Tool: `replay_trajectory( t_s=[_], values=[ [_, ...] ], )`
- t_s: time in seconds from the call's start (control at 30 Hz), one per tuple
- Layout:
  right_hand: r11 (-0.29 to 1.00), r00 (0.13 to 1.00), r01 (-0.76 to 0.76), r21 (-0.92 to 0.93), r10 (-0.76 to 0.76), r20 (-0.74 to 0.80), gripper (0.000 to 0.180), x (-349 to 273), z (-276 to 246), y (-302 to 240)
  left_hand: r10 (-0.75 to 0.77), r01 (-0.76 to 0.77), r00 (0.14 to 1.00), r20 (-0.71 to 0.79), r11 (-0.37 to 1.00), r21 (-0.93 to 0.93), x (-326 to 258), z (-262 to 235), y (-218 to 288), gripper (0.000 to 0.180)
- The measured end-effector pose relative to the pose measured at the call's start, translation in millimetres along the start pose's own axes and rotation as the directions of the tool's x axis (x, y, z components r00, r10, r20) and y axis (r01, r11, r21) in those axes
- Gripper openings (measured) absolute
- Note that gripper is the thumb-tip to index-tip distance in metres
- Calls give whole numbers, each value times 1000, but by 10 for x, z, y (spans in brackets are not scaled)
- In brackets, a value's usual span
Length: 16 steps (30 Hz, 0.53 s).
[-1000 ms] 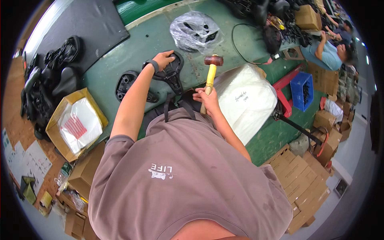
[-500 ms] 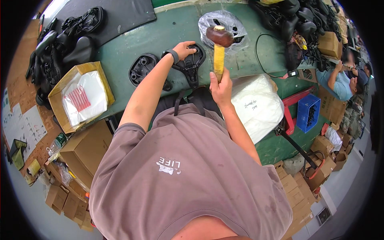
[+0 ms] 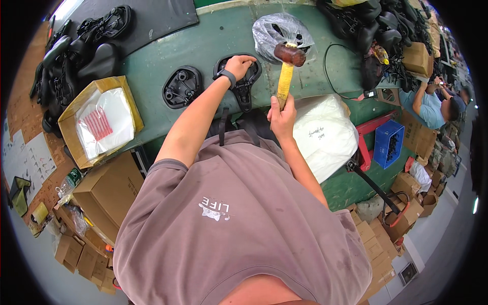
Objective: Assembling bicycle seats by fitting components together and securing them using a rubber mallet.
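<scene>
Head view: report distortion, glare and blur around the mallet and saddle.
Head view: fisheye bends the green table edge, black corners ring the frame; glare whitens the plastic bag; mallet in the right hand and saddle under the left hand are sharp.

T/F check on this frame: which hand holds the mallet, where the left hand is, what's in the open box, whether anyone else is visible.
1. The right hand holds the yellow-handled mallet. True.
2. The left hand rests on the white sack. False: it presses a black saddle on the green table; the white sack lies to the right.
3. The open cardboard box holds black saddles. False: it holds a clear bag.
4. Another person is at far right. True.
</scene>
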State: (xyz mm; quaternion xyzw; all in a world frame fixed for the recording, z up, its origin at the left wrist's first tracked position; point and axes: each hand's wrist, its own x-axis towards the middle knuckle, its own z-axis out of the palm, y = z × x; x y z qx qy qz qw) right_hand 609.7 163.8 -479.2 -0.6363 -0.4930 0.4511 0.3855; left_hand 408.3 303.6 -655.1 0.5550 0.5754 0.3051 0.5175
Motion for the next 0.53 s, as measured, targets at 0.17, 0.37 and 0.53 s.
replay_trajectory(
  t_s=[0.17,0.37,0.53],
  values=[
    [978,989,-131,-160,141,54,44,-108,-87,291,-38,37,998,56,999,12,111,-76,-169,30],
    [952,982,-96,-292,138,126,50,12,2,646,-189,194,979,78,979,-66,215,-105,-87,36],
    [973,991,10,-231,22,131,52,90,86,443,-76,79,994,78,996,-41,81,-112,-121,36]
  ],
)
